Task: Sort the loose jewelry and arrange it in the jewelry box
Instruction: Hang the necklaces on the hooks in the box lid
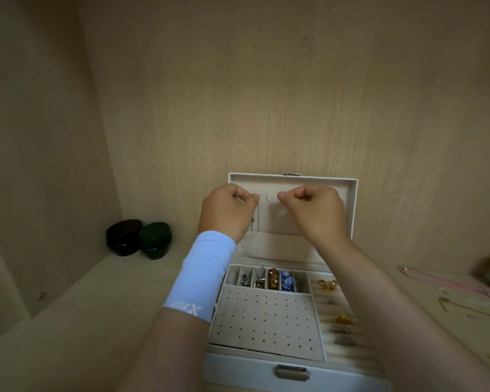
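Thin chain (251,222): a fine strand is hanging from under the left hand (228,212) and trailing down toward the box tray. The stretch between the two hands is barely readable.

Left hand: fingers are curling tight, thumb and forefinger pinching the chain at the inner edge of the fist. Right hand (314,212): same curled pinch, tips facing the left hand; it appears to be holding the chain's other end, though the strand there is too faint to confirm.

Both fists are hovering level, just in front of the upright lid (351,193). Probably the chain is being stretched flat to hang it on the lid's inner panel, so it stays untangled.

Below the wrists: the jewelry box (238,369) is lying open. Small compartments (301,281) are holding coloured pieces. The dotted stud panel (263,321) is sitting under the left forearm, ring rolls (343,321) under the right.

Well out beyond the right hand: loose necklaces (436,281) are waiting on the shelf. Beyond the left hand: two dark tins (139,240).
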{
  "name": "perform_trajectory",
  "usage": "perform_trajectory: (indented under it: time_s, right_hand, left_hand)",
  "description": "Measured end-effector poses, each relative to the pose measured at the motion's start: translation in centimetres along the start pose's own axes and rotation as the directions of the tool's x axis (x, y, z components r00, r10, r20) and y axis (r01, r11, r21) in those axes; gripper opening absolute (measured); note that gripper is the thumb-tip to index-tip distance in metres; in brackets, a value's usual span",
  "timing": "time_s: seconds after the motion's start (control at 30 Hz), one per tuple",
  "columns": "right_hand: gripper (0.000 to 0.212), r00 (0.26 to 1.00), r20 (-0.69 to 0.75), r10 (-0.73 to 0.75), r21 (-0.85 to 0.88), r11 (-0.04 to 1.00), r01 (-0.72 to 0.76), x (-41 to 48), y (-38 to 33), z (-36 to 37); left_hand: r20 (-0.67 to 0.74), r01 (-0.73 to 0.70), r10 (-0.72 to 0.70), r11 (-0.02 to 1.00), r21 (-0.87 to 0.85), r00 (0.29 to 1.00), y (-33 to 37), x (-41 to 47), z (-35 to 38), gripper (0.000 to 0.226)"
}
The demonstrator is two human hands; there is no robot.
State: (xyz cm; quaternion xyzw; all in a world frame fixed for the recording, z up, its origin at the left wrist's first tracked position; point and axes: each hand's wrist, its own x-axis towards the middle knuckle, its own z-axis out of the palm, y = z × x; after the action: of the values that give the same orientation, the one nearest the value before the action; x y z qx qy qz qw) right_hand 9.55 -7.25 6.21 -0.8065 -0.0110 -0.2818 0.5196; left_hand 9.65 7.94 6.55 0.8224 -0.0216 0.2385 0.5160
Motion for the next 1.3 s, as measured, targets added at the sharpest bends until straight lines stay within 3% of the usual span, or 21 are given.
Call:
perform_trajectory:
  time_s: [0.17, 0.37, 0.53, 0.67, 0.77, 0.9, 1.07, 1.3]
  right_hand:
    - [0.02, 0.984, -0.171, 0.051, -0.088, 0.994, -0.067, 0.8, -0.6, 2.2]
    - [0.016, 0.969, -0.242, 0.042, -0.124, 0.989, -0.074, 0.8, -0.4, 3.0]
    - [0.016, 0.982, -0.167, 0.088, -0.172, 0.978, -0.117, 1.0, 0.1, 2.9]
    - [0.017, 0.987, 0.001, 0.163, -0.241, 0.958, -0.158, 0.8, 0.7, 2.0]
    - [0.024, 0.981, 0.063, 0.182, -0.199, 0.966, -0.166, 0.4, 0.8, 1.5]
    - [0.025, 0.992, -0.004, 0.127, -0.108, 0.986, -0.127, 0.8, 0.5, 1.6]
    - [0.021, 0.981, -0.184, -0.054, -0.148, 0.989, 0.026, 1.2, -0.2, 2.2]
    - [0.021, 0.961, -0.264, -0.08, -0.217, 0.976, 0.022, 1.3, 0.2, 3.2]
  left_hand:
    - [-0.055, -0.004, 0.009, 0.996, 0.093, 0.998, -0.9, 0.1, 0.7, 0.027]
    - [-0.038, 0.009, -0.003, 0.988, 0.155, 0.999, -1.0, 0.2, 1.3, 0.041]
    - [-0.021, 0.02, -0.017, 0.99, 0.143, 1.0, -1.0, 0.5, 1.1, 0.043]
    - [0.131, 0.074, -0.101, 0.977, 0.198, 0.986, -0.7, 0.7, 0.7, 0.035]
    - [0.184, 0.107, -0.145, 0.973, 0.202, 0.972, -0.7, 0.8, 0.8, 0.033]
    - [0.062, 0.063, -0.075, 0.981, 0.184, 0.995, -0.9, 0.8, 1.2, 0.033]
    - [-0.111, -0.057, 0.075, 0.986, 0.154, 0.991, -0.9, 0.8, 1.4, 0.031]
    - [-0.15, -0.035, 0.082, 0.956, 0.292, 0.985, -1.3, 1.3, 1.6, 0.036]
